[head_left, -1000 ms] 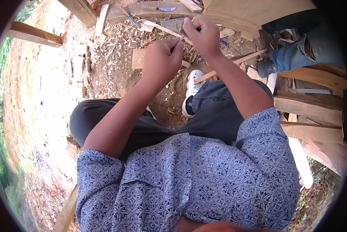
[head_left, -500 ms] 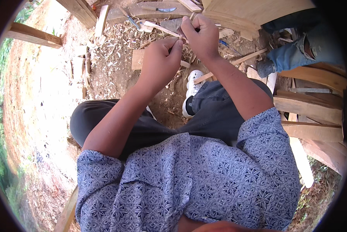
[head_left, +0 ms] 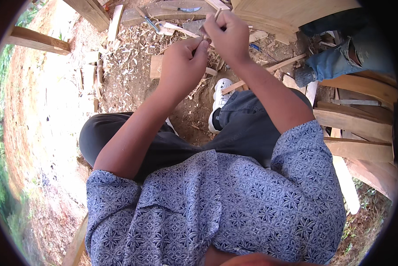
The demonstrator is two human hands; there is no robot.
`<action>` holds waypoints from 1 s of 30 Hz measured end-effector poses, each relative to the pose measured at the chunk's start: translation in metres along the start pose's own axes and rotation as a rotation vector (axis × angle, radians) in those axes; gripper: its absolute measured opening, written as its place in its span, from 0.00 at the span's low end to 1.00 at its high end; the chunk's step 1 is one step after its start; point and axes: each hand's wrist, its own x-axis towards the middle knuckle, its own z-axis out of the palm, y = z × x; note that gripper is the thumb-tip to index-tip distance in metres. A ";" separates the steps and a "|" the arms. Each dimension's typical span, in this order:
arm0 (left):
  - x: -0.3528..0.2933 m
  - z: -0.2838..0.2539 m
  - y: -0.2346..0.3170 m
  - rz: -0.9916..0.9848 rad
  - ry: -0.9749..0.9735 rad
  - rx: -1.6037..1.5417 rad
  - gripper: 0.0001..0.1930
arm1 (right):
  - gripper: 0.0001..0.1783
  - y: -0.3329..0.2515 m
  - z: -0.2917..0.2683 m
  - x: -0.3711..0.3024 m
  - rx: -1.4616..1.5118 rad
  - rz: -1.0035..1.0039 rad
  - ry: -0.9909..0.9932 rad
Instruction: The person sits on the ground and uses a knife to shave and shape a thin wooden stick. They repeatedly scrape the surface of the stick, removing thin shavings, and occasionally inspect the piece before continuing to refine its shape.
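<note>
My left hand [head_left: 183, 62] is closed, its thumb and forefinger pinched together at a small brownish piece too small to name. Close beside it on the right, my right hand [head_left: 230, 40] is wrapped round a slim wooden rod [head_left: 218, 14], whose end sticks out above the fist. Whether the rod is a tool's handle is hidden by the fingers. The two sets of fingertips nearly meet. Just beyond them are a pale wood strip [head_left: 181, 29] and a flat grey piece [head_left: 193, 27]; I cannot tell whether either touches my hands.
A knife [head_left: 183, 9] lies on a curved timber [head_left: 150, 12] at the far side, near a blue-shafted tool [head_left: 150, 22]. Wood shavings [head_left: 134, 53] litter the ground. At right are another person's jeans leg [head_left: 358, 60] and stacked boards [head_left: 354, 124]. A wooden block [head_left: 156, 66] lies beside my left wrist.
Both hands have shifted slightly away from me and a little to the left, staying close together. Their grips look the same.
</note>
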 end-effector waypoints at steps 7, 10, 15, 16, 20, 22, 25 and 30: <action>0.002 0.001 0.006 -0.018 -0.024 0.051 0.12 | 0.20 0.009 -0.003 0.013 0.140 0.228 0.013; -0.004 0.004 -0.001 0.063 0.029 0.082 0.12 | 0.20 0.016 -0.004 0.005 0.020 0.167 -0.034; 0.004 0.003 0.003 0.058 0.024 0.079 0.12 | 0.21 0.016 -0.004 0.010 0.009 0.186 0.054; 0.004 -0.001 0.000 0.041 0.019 0.093 0.12 | 0.21 0.015 0.005 -0.005 0.050 -0.104 0.032; 0.001 0.006 0.004 0.117 0.037 0.054 0.13 | 0.21 0.026 -0.006 0.028 0.054 0.400 0.023; 0.001 0.001 0.008 0.039 -0.005 0.074 0.13 | 0.22 0.022 -0.006 0.014 0.098 0.326 -0.003; 0.001 0.000 0.003 0.031 0.024 0.093 0.13 | 0.23 0.003 -0.004 -0.010 0.089 0.152 -0.055; 0.004 0.002 0.011 0.034 0.008 0.091 0.11 | 0.21 0.021 -0.009 0.012 0.043 0.200 -0.020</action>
